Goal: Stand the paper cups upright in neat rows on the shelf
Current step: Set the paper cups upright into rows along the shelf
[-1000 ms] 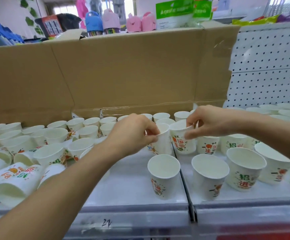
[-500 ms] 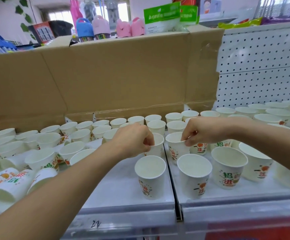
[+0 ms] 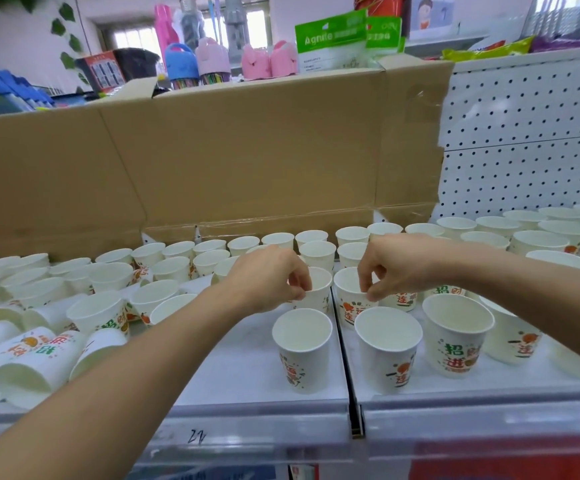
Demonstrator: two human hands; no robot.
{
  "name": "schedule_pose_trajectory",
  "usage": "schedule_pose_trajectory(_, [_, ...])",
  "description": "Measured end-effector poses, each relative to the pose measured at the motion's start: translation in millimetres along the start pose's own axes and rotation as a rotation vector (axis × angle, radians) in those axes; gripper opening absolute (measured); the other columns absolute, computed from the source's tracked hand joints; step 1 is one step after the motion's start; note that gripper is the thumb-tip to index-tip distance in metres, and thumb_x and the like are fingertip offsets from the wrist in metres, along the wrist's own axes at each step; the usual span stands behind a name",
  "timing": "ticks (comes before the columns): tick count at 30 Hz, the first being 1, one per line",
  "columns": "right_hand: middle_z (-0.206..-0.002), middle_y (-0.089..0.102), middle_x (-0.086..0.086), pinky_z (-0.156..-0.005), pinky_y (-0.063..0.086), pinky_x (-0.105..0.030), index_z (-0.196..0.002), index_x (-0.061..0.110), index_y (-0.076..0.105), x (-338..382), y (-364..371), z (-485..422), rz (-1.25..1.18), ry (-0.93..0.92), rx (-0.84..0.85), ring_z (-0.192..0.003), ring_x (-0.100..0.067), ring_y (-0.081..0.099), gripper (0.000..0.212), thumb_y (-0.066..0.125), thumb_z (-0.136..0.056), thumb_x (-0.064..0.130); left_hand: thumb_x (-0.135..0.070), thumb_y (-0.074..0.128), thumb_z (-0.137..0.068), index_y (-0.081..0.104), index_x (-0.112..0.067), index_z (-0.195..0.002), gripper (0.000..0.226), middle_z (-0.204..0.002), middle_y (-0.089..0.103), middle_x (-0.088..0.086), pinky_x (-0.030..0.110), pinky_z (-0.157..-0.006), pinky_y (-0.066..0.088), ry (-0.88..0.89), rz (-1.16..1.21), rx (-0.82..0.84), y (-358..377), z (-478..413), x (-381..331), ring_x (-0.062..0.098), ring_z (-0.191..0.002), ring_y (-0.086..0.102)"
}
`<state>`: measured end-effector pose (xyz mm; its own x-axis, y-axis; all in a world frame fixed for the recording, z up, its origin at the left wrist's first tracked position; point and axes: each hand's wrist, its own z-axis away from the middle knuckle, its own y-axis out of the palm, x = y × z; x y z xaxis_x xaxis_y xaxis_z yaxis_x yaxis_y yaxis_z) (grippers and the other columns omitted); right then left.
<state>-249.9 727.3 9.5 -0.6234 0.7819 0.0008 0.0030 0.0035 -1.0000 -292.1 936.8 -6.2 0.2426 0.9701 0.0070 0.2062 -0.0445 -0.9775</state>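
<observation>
toppled cups [image 3: 22, 355]: far left of the shelf, lying on their sides, mouths toward camera, bunched and touching.
left cluster [image 3: 100, 311]: upright cups behind and right of the toppled ones, loosely set, not in straight lines.
cardboard [image 3: 247, 150]: flattened brown box standing along the back of the shelf, behind the cups.
back rows [image 3: 280, 239]: upright cups in two rough lines at the foot of the cardboard, rims close or touching.
shelf [image 3: 240, 372]: white, two sections, bare patch beside the left forearm, handwritten mark on the front strip.
left hand [image 3: 268, 278]: back of hand up. Thumb and forefinger tips [image 3: 300, 291] pinch the near rim of left-held cup. Other fingers curled under, mostly hidden.
left-held cup [image 3: 318, 297]: upright, second row from front, just left of the seam. Base hidden by a front cup, so cannot tell if it rests on the shelf.
seam [image 3: 347, 362]: dark gap between shelf sections, runs between the two held cups.
right-held cup [image 3: 348, 310]: upright, just right of the seam, close beside left-held cup. Base hidden.
right hand [image 3: 397, 265]: knuckles up, thumb and forefinger pinch that cup's right rim, remaining fingers loosely curled.
front row [image 3: 389, 355]: upright cups near the shelf edge, one left of the seam, others right, small gaps between.
right cluster [image 3: 541, 233]: upright cups at far right back, packed close.
pegboard [image 3: 524, 133]: white, behind the right section.
</observation>
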Motion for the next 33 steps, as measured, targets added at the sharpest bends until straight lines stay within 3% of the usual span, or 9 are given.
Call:
schedule_pose_trajectory(3, [-0.069,0.054,0.013,-0.055,0.039,-0.024,-0.092,0.034,0.072,-1.9,-2.0,4.2,-0.015,0.000,0.000,-0.061,-0.004,0.050,0.009,0.069,-0.084,0.035,-0.028,0.068,-0.086,0.072,-0.033,-0.096,0.012,-0.093,0.067,-0.015,0.018,-0.051,0.035,-0.012,0.034,0.004,1.1,0.8,-0.4,0.004,-0.077,0.055])
schedule_pose_trajectory(6, [-0.077,0.052,0.013,-0.055,0.037,-0.022,-0.103,0.036,0.068,-2.9,-4.7,6.4,-0.015,0.002,-0.028,-0.066,-0.003,0.050,0.016,0.067,-0.087,0.036,-0.032,0.071,-0.083,0.070,-0.033,-0.106,0.022,-0.102,0.065,-0.017,0.029,-0.074,0.051,-0.058,0.210,-0.037,-4.3,9.2,3.7,0.004,-0.084,0.058])
schedule_pose_trajectory(10, [-0.100,0.057,0.014,-0.076,0.052,-0.032,-0.116,0.042,0.063,2.3,-9.7,10.2,-0.137,-0.050,-0.171,-0.086,-0.004,0.057,0.031,0.063,-0.086,0.048,-0.040,0.064,-0.088,0.064,-0.036,-0.116,0.028,-0.112,0.059,-0.025,0.023,-0.088,0.042,-0.134,0.449,-0.331,-16.4,53.8,18.9,-0.010,-0.095,0.052])
schedule_pose_trajectory(13, [-0.121,0.052,0.019,-0.089,0.046,-0.030,-0.122,0.046,0.058,25.3,-10.9,13.0,-0.242,-0.151,-0.241,-0.104,-0.002,0.052,0.041,0.056,-0.083,0.057,-0.047,0.050,-0.092,0.061,-0.034,-0.124,0.036,-0.121,0.054,-0.024,0.013,-0.090,0.034,-0.240,0.456,-0.474,-18.3,99.4,38.6,-0.011,-0.106,0.045])
schedule_pose_trajectory(17, [-0.129,0.048,0.020,-0.091,0.033,-0.024,-0.127,0.045,0.054,77.6,-7.3,13.9,-0.319,-0.296,-0.286,-0.115,0.000,0.044,0.043,0.056,-0.085,0.054,-0.052,0.041,-0.089,0.057,-0.031,-0.130,0.048,-0.127,0.050,-0.021,0.001,-0.087,0.027,-0.330,0.404,-0.445,-13.3,153.9,70.8,-0.006,-0.116,0.040])
schedule_pose_trajectory(20, [-0.131,0.049,0.017,-0.099,0.037,-0.028,-0.127,0.042,0.056,118.6,-1.8,4.2,-0.343,-0.386,-0.276,-0.119,-0.005,0.046,0.041,0.058,-0.087,0.051,-0.049,0.050,-0.089,0.056,-0.034,-0.130,0.044,-0.132,0.051,-0.020,0.017,-0.097,0.030,-0.366,0.331,-0.361,-5.9,190.0,97.9,0.000,-0.124,0.041])
schedule_pose_trajectory(26, [-0.129,0.053,0.012,-0.099,0.040,-0.038,-0.125,0.037,0.057,184.8,18.0,-44.4,-0.195,-0.423,-0.325,-0.119,-0.010,0.042,0.035,0.061,-0.090,0.041,-0.033,0.077,-0.078,0.068,-0.031,-0.112,0.035,-0.109,0.069,-0.009,0.040,-0.091,0.040,-0.331,-0.112,-0.269,6.5,216.5,146.9,0.018,-0.109,0.060])
schedule_pose_trajectory(30, [-0.118,0.059,0.005,-0.090,0.035,-0.032,-0.117,0.035,0.061,206.2,31.0,-70.9,0.050,-0.330,-0.317,-0.116,-0.018,0.046,0.025,0.057,-0.092,0.038,-0.024,0.081,-0.072,0.075,-0.028,-0.086,0.016,-0.075,0.071,-0.006,0.036,-0.074,0.041,-0.245,-0.340,-0.331,9.9,206.2,169.2,0.022,-0.077,0.064])
schedule_pose_trajectory(33, [-0.103,0.063,0.005,-0.084,0.031,-0.029,-0.100,0.034,0.066,205.7,31.8,-67.3,0.082,-0.305,-0.348,-0.105,-0.017,0.051,0.013,0.055,-0.093,0.034,-0.024,0.065,-0.082,0.076,-0.026,-0.078,0.012,-0.067,0.070,-0.005,0.034,-0.065,0.039,-0.161,-0.357,-0.427,2.3,192.6,174.4,0.023,-0.065,0.062])
